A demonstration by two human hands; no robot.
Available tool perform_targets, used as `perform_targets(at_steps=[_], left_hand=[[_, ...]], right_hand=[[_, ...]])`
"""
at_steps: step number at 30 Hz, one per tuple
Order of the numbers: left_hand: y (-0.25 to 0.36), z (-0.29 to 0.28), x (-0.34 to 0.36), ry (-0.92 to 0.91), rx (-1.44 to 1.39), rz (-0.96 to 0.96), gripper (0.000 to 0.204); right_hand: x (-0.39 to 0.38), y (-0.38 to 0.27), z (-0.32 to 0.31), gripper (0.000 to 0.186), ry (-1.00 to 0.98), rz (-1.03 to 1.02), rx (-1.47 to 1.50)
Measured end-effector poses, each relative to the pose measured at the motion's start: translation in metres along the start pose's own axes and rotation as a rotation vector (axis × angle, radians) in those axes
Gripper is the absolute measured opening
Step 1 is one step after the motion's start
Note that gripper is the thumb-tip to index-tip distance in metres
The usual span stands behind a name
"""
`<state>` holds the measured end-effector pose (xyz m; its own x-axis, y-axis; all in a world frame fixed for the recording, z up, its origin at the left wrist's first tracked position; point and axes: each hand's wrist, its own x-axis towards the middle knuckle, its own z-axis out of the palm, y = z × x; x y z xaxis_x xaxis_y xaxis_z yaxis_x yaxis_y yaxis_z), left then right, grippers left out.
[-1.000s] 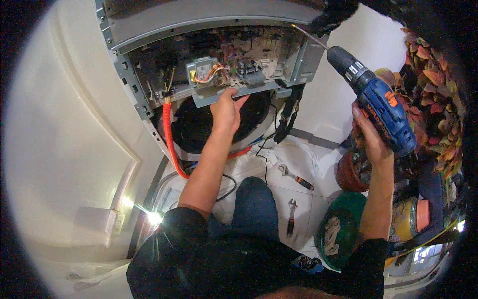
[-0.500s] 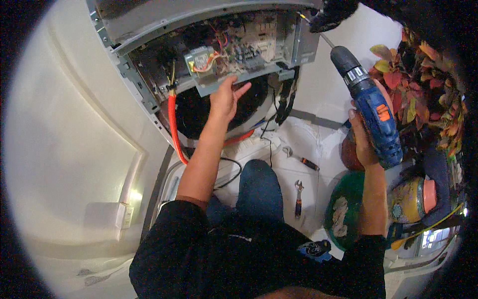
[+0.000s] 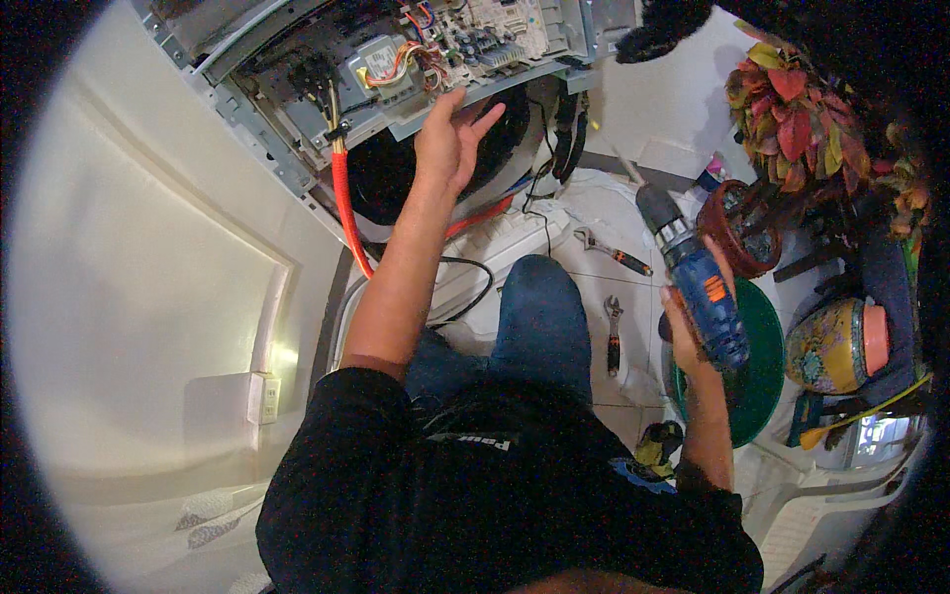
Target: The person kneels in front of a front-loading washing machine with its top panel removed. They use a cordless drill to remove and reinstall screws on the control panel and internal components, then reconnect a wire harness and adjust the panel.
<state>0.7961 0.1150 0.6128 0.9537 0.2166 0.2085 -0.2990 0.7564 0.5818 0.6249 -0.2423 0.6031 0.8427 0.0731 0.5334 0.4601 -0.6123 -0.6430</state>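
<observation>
My left hand (image 3: 447,148) is raised to the lower edge of a grey metal panel (image 3: 416,121), its fingertips at that edge and its thumb spread apart. Above it, an opened appliance housing shows a dusty circuit board (image 3: 495,35) and a boxy component (image 3: 384,65) with coloured wires. My right hand (image 3: 683,332) is wrapped round a blue cordless drill (image 3: 705,287) with an orange switch. The drill's long bit (image 3: 623,166) points up and left, apart from the housing. An orange-sleeved cable (image 3: 343,203) hangs from the housing's left side.
Two adjustable wrenches (image 3: 614,337) lie on the tiled floor between my knee and the drill. A green basin (image 3: 757,376) sits behind my right hand. Potted red-leaved plants (image 3: 787,99) and a yellow patterned vase (image 3: 826,346) stand at right. A wall (image 3: 129,267) rises at left.
The drill in my right hand has come down and left, away from the housing's right side. My left hand remains at the panel edge. The whole view has shifted.
</observation>
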Motion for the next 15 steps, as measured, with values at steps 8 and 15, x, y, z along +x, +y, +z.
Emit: perform_targets(at_steps=[8,15], left_hand=[[0.009,-0.006,-0.011,-0.108,0.015,0.03,0.031],[-0.077,-0.115,-0.072,-0.204,0.604,-0.412,0.026]], right_hand=[[-0.076,0.014,0.03,0.064,-0.049,0.276,0.2],[-0.141,0.01,0.035,0.028,-0.097,0.54,0.107]])
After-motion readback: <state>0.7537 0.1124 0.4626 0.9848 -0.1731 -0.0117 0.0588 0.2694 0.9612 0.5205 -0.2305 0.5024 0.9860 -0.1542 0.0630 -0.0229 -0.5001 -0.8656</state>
